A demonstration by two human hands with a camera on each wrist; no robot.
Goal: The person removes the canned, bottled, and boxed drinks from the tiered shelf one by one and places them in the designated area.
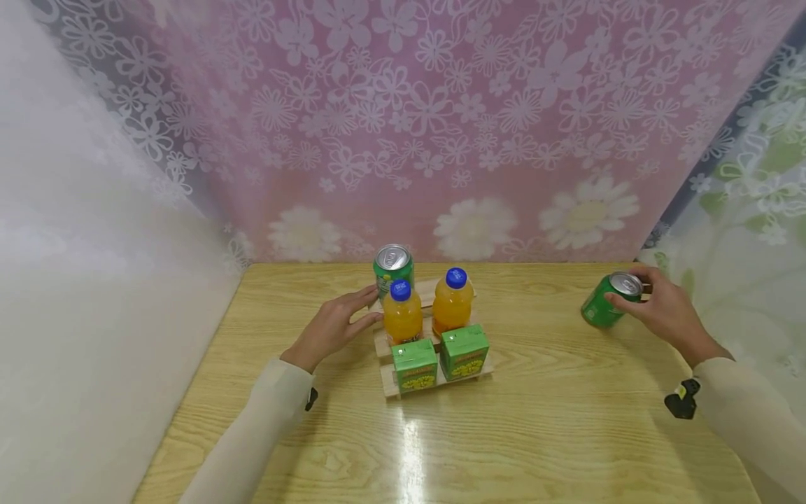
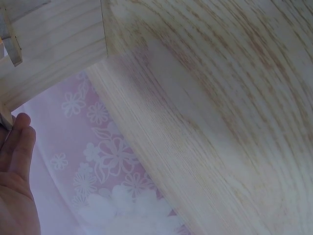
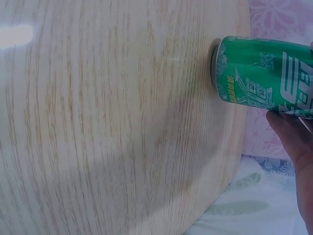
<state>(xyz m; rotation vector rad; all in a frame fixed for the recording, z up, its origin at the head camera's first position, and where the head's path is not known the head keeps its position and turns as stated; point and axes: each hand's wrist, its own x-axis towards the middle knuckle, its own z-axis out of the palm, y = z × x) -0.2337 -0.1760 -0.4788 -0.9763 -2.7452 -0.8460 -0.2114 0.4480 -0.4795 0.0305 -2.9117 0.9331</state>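
Wooden table [image 1: 554,427], right hand [image 1: 672,311] curled round can [image 1: 601,304]

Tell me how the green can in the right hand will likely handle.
The green can is probably a little slippery, given its smooth, shiny surface. Its round side suggests it could roll if tipped over.

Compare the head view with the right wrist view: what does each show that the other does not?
Only the head view: the left hand, the wooden rack, two orange bottles, two green cartons and the rear can.
Only the right wrist view: large white lettering along the side of the held can.
Both: the right hand, the held can, the tabletop and floral fabric.
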